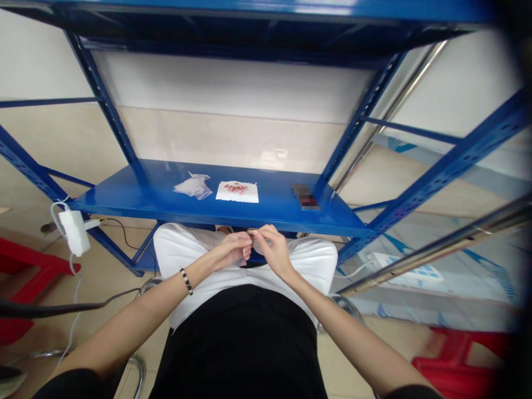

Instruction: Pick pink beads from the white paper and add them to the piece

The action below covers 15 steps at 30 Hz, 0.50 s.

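Observation:
My left hand [230, 250], with a beaded bracelet on its wrist, is in front of the shelf edge above my lap. Its fingers are curled and closed. Close against it, my right hand [272, 248] pinches with thumb and forefinger. Something small and dark shows where the fingertips meet, with a see-through patch near the right fingers; neither is clear enough to name. Beyond the hands, a white sheet [237, 198] on the blue shelf carries a pile of small pink and reddish pieces [236, 188]. Left of it lie crumpled translucent plastic bags [193, 186].
The blue metal shelf [166, 205] spans the front, with an upper shelf [249, 33] overhead. A blurred-out dark flat object [306, 197] lies at its right. A white power strip [75, 233] hangs at the left post. Red stools [37, 263] stand at the sides.

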### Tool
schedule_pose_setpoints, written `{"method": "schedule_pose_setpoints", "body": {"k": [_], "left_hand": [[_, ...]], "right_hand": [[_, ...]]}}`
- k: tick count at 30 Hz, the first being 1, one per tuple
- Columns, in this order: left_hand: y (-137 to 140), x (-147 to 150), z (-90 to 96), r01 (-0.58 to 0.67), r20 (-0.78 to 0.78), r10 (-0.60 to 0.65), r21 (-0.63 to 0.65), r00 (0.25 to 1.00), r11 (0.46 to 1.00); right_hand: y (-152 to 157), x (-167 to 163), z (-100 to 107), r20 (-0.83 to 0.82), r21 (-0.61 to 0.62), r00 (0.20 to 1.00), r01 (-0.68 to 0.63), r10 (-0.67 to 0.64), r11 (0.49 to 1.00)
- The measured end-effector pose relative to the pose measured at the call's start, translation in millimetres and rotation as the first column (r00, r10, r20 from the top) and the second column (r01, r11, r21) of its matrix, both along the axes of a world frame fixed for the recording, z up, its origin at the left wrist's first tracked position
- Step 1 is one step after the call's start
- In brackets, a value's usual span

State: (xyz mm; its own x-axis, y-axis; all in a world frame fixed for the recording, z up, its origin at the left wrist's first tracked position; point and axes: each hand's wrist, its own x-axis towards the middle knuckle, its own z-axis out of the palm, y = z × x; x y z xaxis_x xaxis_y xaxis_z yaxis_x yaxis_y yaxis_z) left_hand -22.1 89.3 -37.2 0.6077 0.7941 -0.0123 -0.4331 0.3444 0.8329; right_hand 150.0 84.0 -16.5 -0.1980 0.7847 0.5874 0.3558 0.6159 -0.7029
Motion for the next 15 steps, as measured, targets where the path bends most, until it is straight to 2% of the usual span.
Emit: {"method": "schedule_pose_setpoints", "body": {"k": [4, 9, 12, 15], "left_hand": [[0.3, -5.6, 9.3, -0.051, 0.121, 0.062, -0.091, 0.991, 0.995], [-4.5, -20.4, 32.0, -0.135, 0.331, 0.152, -0.075, 0.931, 0.988], [-6.5, -28.0, 41.6, -0.199, 0.424, 0.217, -0.088, 0.879, 0.976], [-3.8, -30.4, 42.3, -0.235, 0.390, 0.229, -0.034, 0.892, 0.971]], "right_hand": [[10.5, 5.6, -6.9, -0.059, -0.092, 0.996, 0.060, -0.066, 0.994], [9.9, 2.7, -18.2, -0.092, -0.194, 0.992, 0.071, -0.090, 0.979], [11.3, 0.4, -18.8, -0.074, -0.176, 0.993, 0.078, -0.092, 0.981], [35.4, 2.4, -13.9, -0.041, -0.095, 0.990, 0.133, -0.138, 0.987]]}}
